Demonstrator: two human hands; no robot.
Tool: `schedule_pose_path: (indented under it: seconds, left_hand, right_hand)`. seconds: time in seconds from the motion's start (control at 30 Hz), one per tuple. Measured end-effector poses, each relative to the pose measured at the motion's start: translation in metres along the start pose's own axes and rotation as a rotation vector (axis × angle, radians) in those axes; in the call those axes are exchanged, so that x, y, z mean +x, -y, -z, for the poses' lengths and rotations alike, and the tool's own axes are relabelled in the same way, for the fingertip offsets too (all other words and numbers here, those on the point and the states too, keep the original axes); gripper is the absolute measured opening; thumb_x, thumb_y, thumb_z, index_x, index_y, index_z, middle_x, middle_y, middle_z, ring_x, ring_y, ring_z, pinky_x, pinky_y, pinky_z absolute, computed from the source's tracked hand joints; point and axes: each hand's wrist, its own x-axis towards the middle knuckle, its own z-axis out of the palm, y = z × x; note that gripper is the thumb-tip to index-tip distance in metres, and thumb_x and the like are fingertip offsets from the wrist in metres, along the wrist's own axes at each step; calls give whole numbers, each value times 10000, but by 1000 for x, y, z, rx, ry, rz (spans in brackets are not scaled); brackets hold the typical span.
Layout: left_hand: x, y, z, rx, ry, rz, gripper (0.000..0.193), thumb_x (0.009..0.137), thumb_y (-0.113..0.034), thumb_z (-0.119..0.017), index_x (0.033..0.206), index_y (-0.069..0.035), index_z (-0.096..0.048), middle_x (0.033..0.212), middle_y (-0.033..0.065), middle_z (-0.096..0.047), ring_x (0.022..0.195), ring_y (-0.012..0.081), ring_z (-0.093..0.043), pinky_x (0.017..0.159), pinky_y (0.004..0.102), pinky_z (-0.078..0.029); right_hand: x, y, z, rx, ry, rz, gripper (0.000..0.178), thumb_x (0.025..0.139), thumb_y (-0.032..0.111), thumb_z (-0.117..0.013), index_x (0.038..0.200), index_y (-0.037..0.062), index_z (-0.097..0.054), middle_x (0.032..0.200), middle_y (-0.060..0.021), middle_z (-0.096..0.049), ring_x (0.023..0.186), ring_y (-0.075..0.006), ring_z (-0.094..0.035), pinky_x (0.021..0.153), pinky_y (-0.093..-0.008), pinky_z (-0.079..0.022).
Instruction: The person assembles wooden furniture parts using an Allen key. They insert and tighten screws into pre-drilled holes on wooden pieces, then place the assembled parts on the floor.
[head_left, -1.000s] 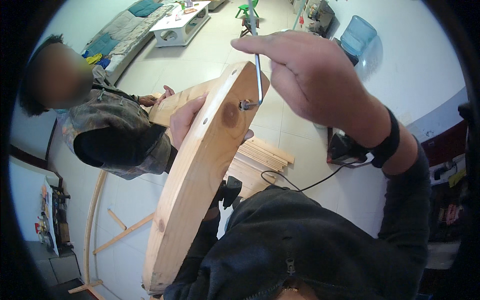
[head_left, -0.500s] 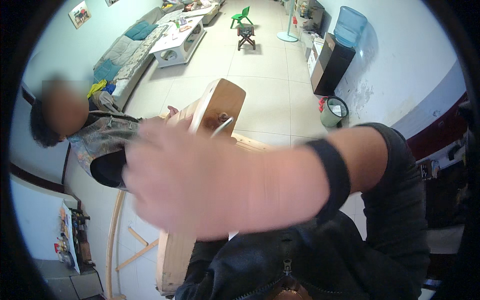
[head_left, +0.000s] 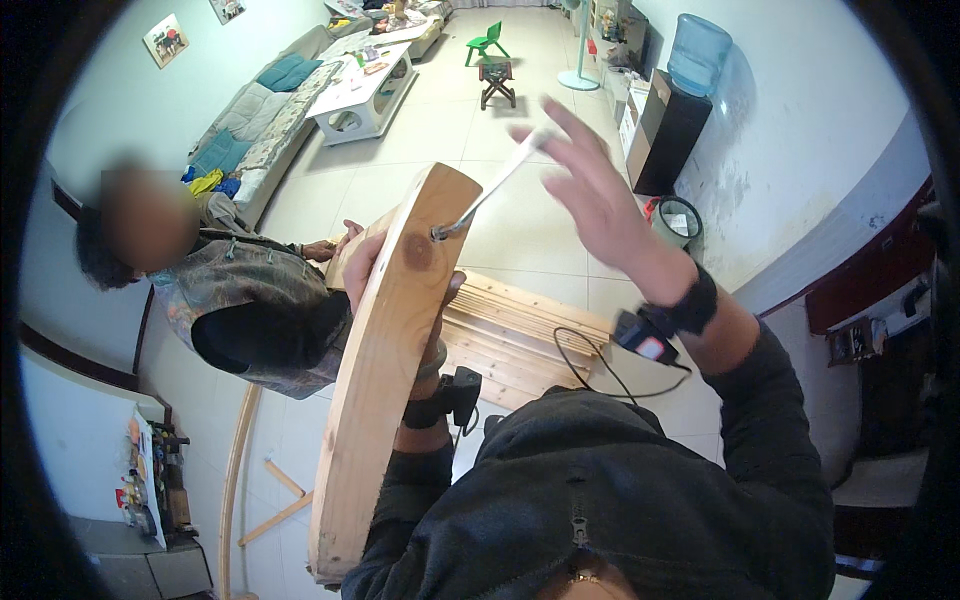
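Observation:
A thick pale wooden beam with a curved end slants up in front of me. My left hand wraps round it from behind, fingers at one edge and thumb at the other. In a hole near the beam's upper end sits the bent end of a metal hex key, its long arm pointing up and right. My right hand is at the key's far end, with fingers spread and slightly blurred. The key's tip lies by the thumb and fingers, which are not closed round it.
To the left, another person has a hand on the wood beyond the beam. Slatted wooden panels lie below my arms. A curved wooden strip and small sticks are on the floor. A cable hangs from my right wrist device.
My right forearm, which lay blurred across the view, has swung up and right. The hex key now points up and right, and the beam shows in full.

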Motion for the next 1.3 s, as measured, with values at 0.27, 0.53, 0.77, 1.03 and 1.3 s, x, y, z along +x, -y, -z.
schedule_pose_path:
  seconds: [0.27, 0.53, 0.77, 1.03, 1.3]
  left_hand:
    - [-1, -21, -3, -187, -85, 230, 763, 620, -215, -869, 1233, -65, -440, 1167, 94, -505, 1099, 230, -497, 977, 376, -413]
    - [9, -17, 0, -11, 38, -59, 787, 597, -175, -890, 1228, -54, -434, 1151, 92, -497, 1097, 228, -495, 934, 363, -445]
    - [-2, -7, 2, 21, 7, 25, 777, 654, -327, -833, 1237, -23, -420, 1188, 116, -469, 1196, 247, -407, 1074, 429, -263]
    - [-2, -4, 3, 37, -1, -15, 785, 672, -367, -829, 1239, -21, -411, 1210, 122, -476, 1191, 247, -430, 1069, 431, -287]
    - [-1, -4, 4, 51, 10, -19, 787, 679, -372, -828, 1236, -6, -409, 1218, 133, -492, 1190, 250, -443, 1066, 433, -305]
  right_hand:
    - [38, 91, -55, -17, 88, 738, 219, 815, 287, -571, 772, 127, -713, 1315, -59, -523, 1350, -306, -286, 1079, -511, -261]
    - [-48, 38, 17, -403, 288, 257, 247, 820, 267, -569, 827, 66, -713, 1460, -177, -322, 1351, -394, -226, 1122, -488, -155]
    - [30, 27, -32, -29, -104, 145, 314, 863, 340, -574, 1041, 110, -694, 1412, -288, -318, 1333, -457, -220, 1107, -503, -175]
    - [-18, 81, -32, -79, 212, 651, 73, 700, 189, -644, 651, 140, -669, 1389, -65, -429, 1326, -336, -259, 1113, -500, -165]
    - [-25, 25, -5, -270, 60, 161, 327, 834, 293, -556, 1059, 98, -691, 1440, -279, -293, 1350, -451, -180, 1115, -501, -132]
